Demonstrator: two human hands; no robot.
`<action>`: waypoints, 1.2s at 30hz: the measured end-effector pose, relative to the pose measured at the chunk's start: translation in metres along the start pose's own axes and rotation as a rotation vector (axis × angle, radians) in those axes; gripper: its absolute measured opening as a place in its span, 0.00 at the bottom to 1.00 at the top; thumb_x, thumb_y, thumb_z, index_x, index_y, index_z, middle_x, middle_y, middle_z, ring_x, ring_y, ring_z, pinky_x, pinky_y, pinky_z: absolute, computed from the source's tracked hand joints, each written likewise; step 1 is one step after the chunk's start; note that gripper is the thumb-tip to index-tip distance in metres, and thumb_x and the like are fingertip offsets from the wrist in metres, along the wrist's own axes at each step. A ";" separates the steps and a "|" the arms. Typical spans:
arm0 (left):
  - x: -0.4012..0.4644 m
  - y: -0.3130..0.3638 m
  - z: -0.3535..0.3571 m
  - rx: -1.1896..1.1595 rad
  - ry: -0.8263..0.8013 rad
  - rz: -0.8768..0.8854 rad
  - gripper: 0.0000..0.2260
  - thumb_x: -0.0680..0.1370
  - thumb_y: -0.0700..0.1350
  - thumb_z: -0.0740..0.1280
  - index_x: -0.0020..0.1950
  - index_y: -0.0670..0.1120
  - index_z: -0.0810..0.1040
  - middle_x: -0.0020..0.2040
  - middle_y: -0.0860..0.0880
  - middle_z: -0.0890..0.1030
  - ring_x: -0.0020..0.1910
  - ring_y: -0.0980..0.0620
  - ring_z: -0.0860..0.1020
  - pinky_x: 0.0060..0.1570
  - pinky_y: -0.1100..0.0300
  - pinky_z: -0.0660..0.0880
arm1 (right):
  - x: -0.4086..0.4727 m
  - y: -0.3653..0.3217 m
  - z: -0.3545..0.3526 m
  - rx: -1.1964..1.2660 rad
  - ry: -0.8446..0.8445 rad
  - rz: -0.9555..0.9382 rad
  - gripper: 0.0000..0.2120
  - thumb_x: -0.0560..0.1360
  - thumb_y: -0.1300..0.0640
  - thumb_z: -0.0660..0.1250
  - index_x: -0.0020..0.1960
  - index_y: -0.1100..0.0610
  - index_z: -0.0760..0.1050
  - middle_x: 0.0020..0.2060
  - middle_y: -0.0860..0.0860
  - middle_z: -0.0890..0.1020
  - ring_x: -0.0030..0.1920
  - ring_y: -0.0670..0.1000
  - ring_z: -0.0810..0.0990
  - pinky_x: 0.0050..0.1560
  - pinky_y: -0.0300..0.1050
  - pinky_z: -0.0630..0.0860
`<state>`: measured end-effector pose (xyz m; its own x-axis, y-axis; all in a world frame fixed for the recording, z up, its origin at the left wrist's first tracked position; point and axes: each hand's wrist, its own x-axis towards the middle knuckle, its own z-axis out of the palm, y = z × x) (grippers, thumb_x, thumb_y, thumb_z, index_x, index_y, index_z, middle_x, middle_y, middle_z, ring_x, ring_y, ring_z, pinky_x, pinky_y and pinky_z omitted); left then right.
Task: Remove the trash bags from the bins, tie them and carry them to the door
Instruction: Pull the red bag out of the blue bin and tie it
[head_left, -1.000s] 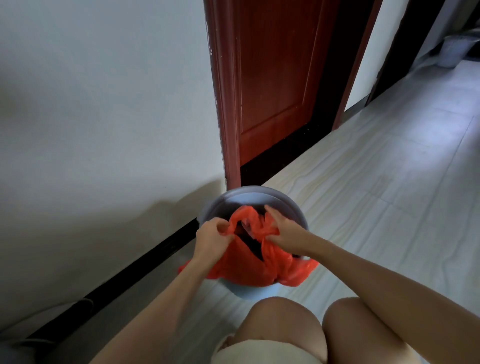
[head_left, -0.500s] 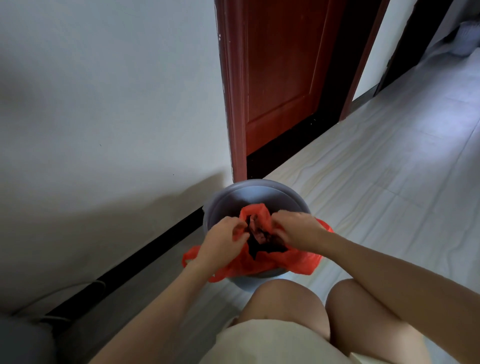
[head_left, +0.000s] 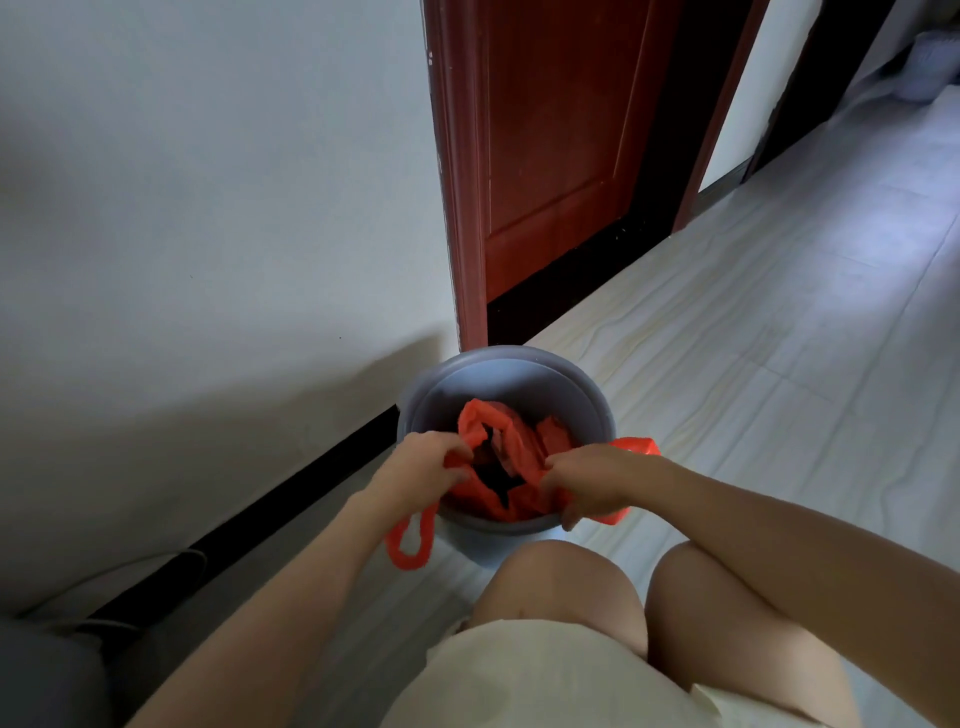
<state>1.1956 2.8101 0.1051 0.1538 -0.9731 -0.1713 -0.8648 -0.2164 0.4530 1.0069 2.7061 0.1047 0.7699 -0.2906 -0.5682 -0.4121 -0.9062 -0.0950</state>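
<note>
A plain white wall (head_left: 208, 208) fills the left side, with a black skirting strip (head_left: 291, 499) along its foot. A pale wood-grain tiled floor (head_left: 727, 338) runs to the right. One reddish-brown panelled wooden door (head_left: 561, 145) stands in its frame, its top cut off by the picture edge. A second dark doorway at far right is only partly visible, and a pale container (head_left: 930, 62) beyond it is too blurred to identify.

One round grey plastic bin (head_left: 498, 374) sits on the floor against the wall, beside the door frame. One orange plastic trash bag (head_left: 519, 447) lies inside it, its mouth gathered; dark contents show through the opening but cannot be made out. One bag handle loop (head_left: 410, 545) hangs outside the near rim.

Two bare knees and a cream garment (head_left: 545, 680) occupy the foreground. The left hand (head_left: 426, 462) has fingers curled round the bag's left edge. The right hand (head_left: 587, 478) grips the right edge, fingers curled over the plastic. No writing is legible anywhere.
</note>
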 end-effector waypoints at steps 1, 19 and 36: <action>0.001 0.002 0.002 -0.055 0.080 -0.043 0.12 0.73 0.43 0.67 0.56 0.47 0.74 0.46 0.44 0.82 0.46 0.45 0.79 0.46 0.53 0.75 | -0.001 0.003 -0.001 0.103 0.003 0.003 0.13 0.72 0.55 0.67 0.57 0.54 0.75 0.51 0.53 0.75 0.50 0.55 0.74 0.42 0.45 0.67; 0.043 0.021 0.020 -0.141 0.321 0.139 0.12 0.72 0.53 0.62 0.46 0.45 0.76 0.45 0.46 0.80 0.48 0.46 0.78 0.49 0.54 0.70 | 0.032 0.006 -0.009 0.747 0.433 0.127 0.27 0.74 0.62 0.62 0.70 0.46 0.63 0.58 0.53 0.77 0.58 0.52 0.74 0.55 0.39 0.67; 0.034 -0.041 0.020 0.248 -0.063 -0.104 0.37 0.74 0.67 0.45 0.76 0.47 0.46 0.77 0.48 0.54 0.76 0.48 0.44 0.72 0.41 0.48 | -0.005 0.031 -0.059 0.988 1.191 0.471 0.15 0.72 0.67 0.64 0.30 0.56 0.67 0.26 0.48 0.69 0.30 0.49 0.66 0.30 0.42 0.58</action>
<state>1.2265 2.7876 0.0633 0.2250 -0.9381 -0.2632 -0.9378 -0.2818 0.2028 1.0187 2.6616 0.1530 0.2182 -0.9589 0.1812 -0.4824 -0.2674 -0.8341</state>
